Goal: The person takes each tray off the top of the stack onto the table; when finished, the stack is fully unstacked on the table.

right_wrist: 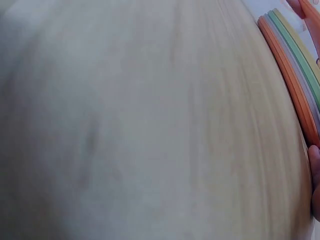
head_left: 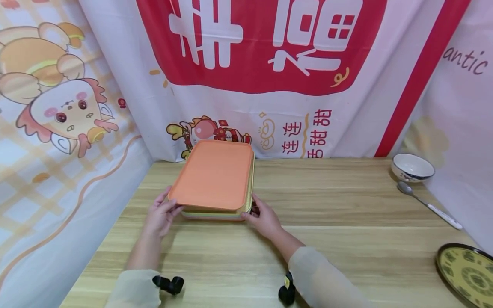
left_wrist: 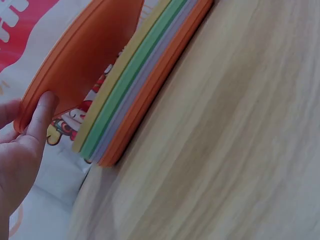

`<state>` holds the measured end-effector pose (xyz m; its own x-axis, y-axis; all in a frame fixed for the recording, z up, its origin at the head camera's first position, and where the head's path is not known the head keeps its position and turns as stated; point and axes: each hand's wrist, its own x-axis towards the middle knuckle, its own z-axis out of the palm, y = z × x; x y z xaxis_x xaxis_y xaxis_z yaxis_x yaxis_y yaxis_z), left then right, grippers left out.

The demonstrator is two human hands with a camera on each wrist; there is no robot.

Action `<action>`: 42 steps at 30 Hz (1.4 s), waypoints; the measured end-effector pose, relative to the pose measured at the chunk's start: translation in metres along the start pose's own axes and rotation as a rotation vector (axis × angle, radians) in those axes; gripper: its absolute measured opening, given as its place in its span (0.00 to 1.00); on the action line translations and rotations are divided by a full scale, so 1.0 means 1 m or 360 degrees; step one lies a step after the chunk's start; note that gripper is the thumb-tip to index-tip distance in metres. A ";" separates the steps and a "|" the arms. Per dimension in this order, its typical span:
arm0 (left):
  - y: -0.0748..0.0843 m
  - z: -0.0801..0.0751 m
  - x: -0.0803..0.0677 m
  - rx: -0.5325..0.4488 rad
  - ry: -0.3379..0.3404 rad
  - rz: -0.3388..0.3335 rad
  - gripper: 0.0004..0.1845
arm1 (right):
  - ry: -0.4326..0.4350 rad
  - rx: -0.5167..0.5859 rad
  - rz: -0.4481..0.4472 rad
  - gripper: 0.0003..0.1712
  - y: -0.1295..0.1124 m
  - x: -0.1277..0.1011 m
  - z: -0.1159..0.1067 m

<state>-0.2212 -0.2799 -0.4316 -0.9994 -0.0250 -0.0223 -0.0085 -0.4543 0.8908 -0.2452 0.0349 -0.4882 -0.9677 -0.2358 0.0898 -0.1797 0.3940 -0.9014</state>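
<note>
An orange rectangular tray (head_left: 215, 173) is tilted up at its near left side above a stack of trays (head_left: 215, 216). My left hand (head_left: 161, 214) pinches its near left corner. In the left wrist view, a gap shows between this raised tray (left_wrist: 85, 60) and the stack, whose layers are yellow, green, lavender and orange. At the near right corner of the stack, my right hand (head_left: 265, 218) grips with the thumb in front and the fingers along the side. Only part of the right hand (right_wrist: 315, 175) appears at the edge of the right wrist view.
On the wooden table (head_left: 327, 201), a white patterned bowl (head_left: 413, 167) stands at the far right. A spoon (head_left: 429, 206) with a white handle lies in front of it. A yellow round plate (head_left: 467, 271) with a dark rim is at the near right. Printed curtains (head_left: 262, 77) hang behind.
</note>
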 end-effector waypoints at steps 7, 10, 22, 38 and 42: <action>0.020 -0.036 -0.020 -0.0361 -0.0219 0.0282 0.28 | 0.0024 -0.0023 -0.0010 0.48 0.001 -0.001 0.002; 0.028 -0.055 -0.028 -0.0500 -0.0275 0.0367 0.26 | 0.0030 -0.0020 -0.0003 0.48 0.001 -0.001 0.002; 0.067 -0.114 -0.058 -0.0659 -0.0022 0.0451 0.27 | 0.0046 -0.0055 0.0025 0.48 0.001 -0.001 0.001; 0.079 -0.140 -0.060 -0.0267 0.0459 0.0268 0.37 | 0.0058 -0.0081 0.0016 0.48 0.001 -0.001 0.002; 0.074 -0.144 -0.054 -0.0229 0.0506 0.0169 0.41 | 0.0059 -0.0094 0.0030 0.48 0.001 -0.001 0.002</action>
<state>-0.1627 -0.4403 -0.4293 -0.9343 -0.3440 -0.0932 0.1219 -0.5542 0.8234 -0.2444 0.0339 -0.4904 -0.9767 -0.1949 0.0898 -0.1704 0.4501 -0.8766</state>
